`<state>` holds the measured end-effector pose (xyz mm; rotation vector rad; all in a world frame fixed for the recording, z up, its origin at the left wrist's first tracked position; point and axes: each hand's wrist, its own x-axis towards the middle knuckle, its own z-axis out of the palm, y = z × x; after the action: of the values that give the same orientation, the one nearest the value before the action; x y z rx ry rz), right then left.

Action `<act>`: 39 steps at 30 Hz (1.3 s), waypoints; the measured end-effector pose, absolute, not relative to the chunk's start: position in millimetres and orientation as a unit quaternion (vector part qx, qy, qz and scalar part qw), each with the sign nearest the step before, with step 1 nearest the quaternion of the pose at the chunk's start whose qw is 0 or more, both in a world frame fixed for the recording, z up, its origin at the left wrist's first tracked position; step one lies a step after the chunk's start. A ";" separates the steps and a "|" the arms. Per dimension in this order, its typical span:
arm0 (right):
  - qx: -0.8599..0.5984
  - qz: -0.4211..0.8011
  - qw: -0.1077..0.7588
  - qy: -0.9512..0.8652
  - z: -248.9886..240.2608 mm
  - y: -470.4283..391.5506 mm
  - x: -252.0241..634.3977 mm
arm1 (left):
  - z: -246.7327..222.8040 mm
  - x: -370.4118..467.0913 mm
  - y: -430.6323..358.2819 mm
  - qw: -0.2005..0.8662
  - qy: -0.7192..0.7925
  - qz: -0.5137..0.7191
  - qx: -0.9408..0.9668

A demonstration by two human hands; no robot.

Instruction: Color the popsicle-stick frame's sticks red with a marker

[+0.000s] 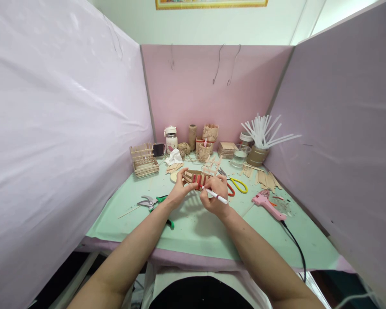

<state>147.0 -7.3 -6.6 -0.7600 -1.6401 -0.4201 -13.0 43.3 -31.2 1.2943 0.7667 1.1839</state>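
Both hands meet over the middle of the table, around a small craft piece made of wooden sticks [198,177], some of its strips coloured red. My left hand [181,189] grips its left end, thumb along the near side. In my right hand [217,193] is a white marker [217,196] with a dark band, held like a pen. Its red tip points at the strips near my left thumb; whether it touches them I cannot tell. Scissors [236,184] with yellow and red handles lie just beyond my right hand. Green-handled pruning shears [151,202] rest beside my left forearm.
A pink glue gun [269,206] with a black cord lies at the right, near loose wooden sticks [266,179]. Behind stand a water cup [240,156], a pot of white glue sticks [257,155], twine [184,149], a bottle [171,139] and a stick-built rack [144,161].
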 end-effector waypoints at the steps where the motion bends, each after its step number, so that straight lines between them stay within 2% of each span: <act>1: -0.330 -0.181 0.597 -0.708 -6.7 -7.2 147.1 | -31.4 -13.2 43.6 0.575 0.329 0.505 0.553; 28: -0.328 -0.178 0.607 -0.702 -7.7 -6.7 147.5 | -30.8 -11.9 42.8 0.573 0.325 0.518 0.545; 39: -0.319 -0.165 0.575 -0.735 -4.2 -11.0 146.4 | -30.6 -12.3 42.7 0.583 0.317 0.514 0.543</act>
<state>146.4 -11.0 -4.2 -0.7468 -1.7231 -0.3870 -12.3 42.7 -30.6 1.2672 0.7397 1.2006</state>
